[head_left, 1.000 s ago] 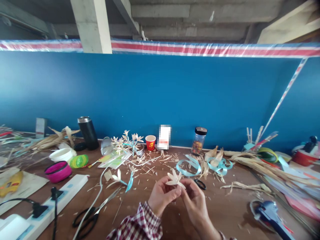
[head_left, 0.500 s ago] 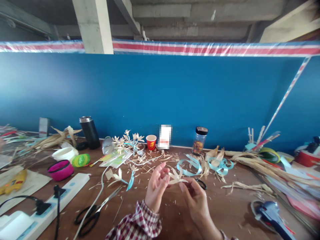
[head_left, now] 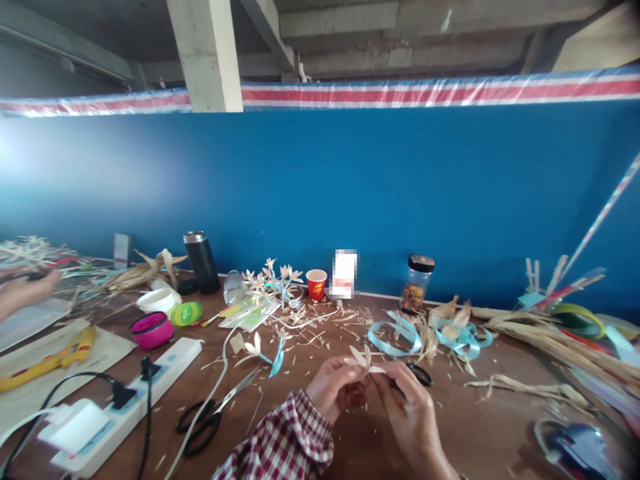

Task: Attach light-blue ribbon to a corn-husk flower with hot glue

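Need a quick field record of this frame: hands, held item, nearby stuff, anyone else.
left hand: left hand pinches the husk flower from the left
right hand: right hand holds the same flower from the right
surface: wooden table, strewn with husk scraps
nearby: scissors, blue ribbon, power strip, red cup
others: another person's hand, far left

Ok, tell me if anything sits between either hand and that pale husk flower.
Nothing visible does. The left hand and right hand both pinch the husk flower at its base, above the table.
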Motion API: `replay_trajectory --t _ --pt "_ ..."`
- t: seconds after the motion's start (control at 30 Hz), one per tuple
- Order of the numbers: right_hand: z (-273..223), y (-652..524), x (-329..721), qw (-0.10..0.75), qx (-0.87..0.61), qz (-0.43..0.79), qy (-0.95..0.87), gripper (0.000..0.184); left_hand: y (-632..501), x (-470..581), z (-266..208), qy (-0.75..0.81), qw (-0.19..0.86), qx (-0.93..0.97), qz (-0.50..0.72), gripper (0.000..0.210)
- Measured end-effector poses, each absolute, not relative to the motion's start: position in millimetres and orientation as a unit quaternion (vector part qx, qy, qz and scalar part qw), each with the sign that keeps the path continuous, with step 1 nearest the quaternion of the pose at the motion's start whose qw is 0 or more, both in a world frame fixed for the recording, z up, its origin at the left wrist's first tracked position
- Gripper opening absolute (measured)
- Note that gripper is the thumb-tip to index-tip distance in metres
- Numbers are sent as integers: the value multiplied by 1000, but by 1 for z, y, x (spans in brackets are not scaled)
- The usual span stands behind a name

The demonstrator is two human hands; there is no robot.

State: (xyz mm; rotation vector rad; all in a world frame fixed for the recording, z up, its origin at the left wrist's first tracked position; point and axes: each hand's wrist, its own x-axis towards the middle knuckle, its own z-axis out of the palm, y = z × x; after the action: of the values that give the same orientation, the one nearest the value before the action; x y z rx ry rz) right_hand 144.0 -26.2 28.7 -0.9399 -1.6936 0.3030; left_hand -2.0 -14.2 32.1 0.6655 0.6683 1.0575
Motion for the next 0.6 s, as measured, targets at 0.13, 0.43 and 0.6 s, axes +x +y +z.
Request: replay_trajectory --t 0.13,0.43,0.6 --pt "21 -23 148 555 -381 108 -731 7 -15 0 33 315 766 297 475 27" --pt "13 -16 154 557 -354 34 -750 8 -15 3 34 310 764 287 487 30" --pt "18 -17 153 559 -350 21 -751 8 -13 3 28 282 775 291 484 27"
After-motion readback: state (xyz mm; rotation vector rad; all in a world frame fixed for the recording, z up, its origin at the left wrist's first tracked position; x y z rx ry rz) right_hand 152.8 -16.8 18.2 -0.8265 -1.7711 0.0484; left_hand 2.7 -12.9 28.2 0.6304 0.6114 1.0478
